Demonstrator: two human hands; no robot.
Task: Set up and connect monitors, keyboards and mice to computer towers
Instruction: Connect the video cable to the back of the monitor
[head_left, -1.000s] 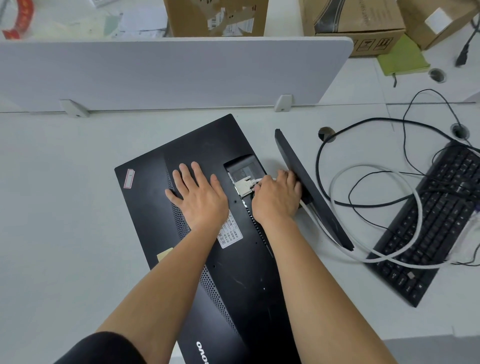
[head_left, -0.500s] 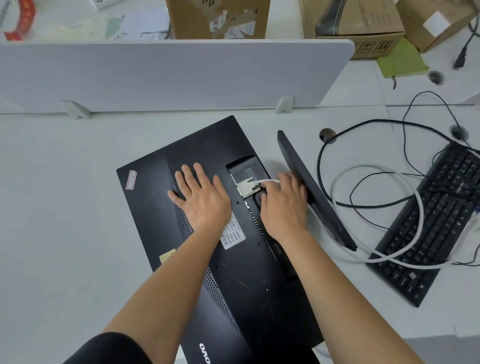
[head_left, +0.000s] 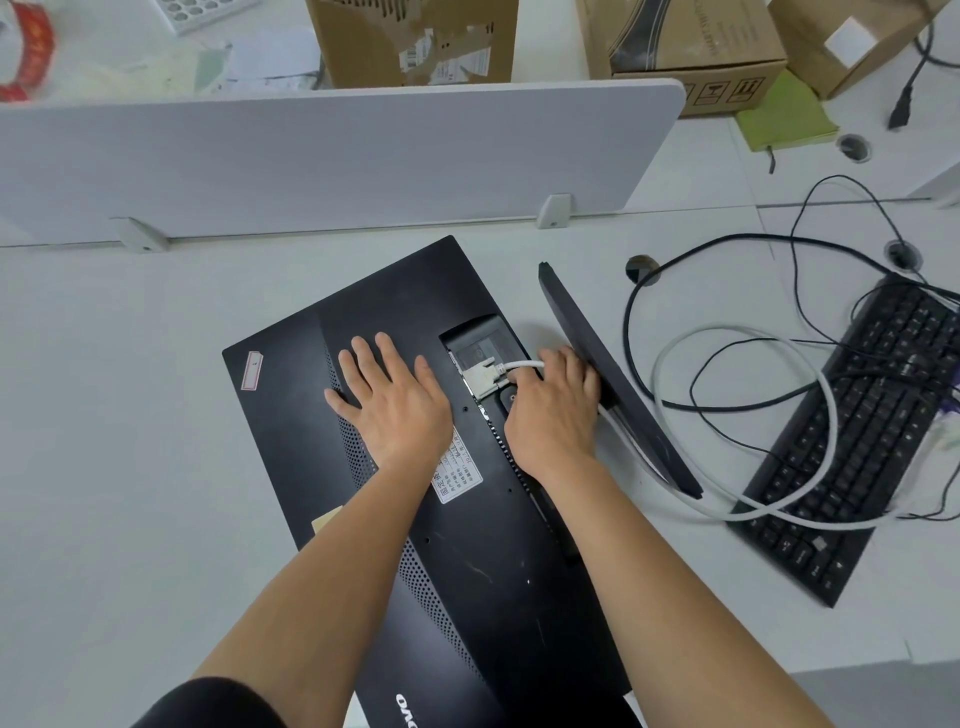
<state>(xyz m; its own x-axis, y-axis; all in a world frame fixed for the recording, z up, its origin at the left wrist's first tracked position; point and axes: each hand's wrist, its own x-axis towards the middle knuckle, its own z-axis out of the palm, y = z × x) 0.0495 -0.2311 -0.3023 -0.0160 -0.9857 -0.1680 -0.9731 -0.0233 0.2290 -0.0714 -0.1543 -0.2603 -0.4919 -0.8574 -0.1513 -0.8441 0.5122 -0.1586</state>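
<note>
**Seating the video plug in the monitor's back**

Your left hand lies flat, fingers spread, pressing on the back of the monitor — it grips nothing, it only steadies. Your right hand is curled around the white cable just behind the connector; whether the fingertips also pinch the plug's screws is hidden under the hand.

The connector sits at the port recess in the monitor's rear, apparently in or nearly in its socket. It is a rigid, pin-filled plug: take it by the hard shell, not the cord, and push straight, since skewed force could bend pins. The cable looks stiff and springy — its loop runs right across the keyboard and may tug the plug sideways.

The monitor lies face down on the desk, with its stand base standing on edge beside your right hand. The screen below is the fragile part, so keep your palm's weight on the ribbed housing, lightly. The smooth plastic back may slide on the desk if you shove hard.

Farther out, thin black cables tangle near the keyboard; cardboard boxes sit beyond the grey partition.
</note>
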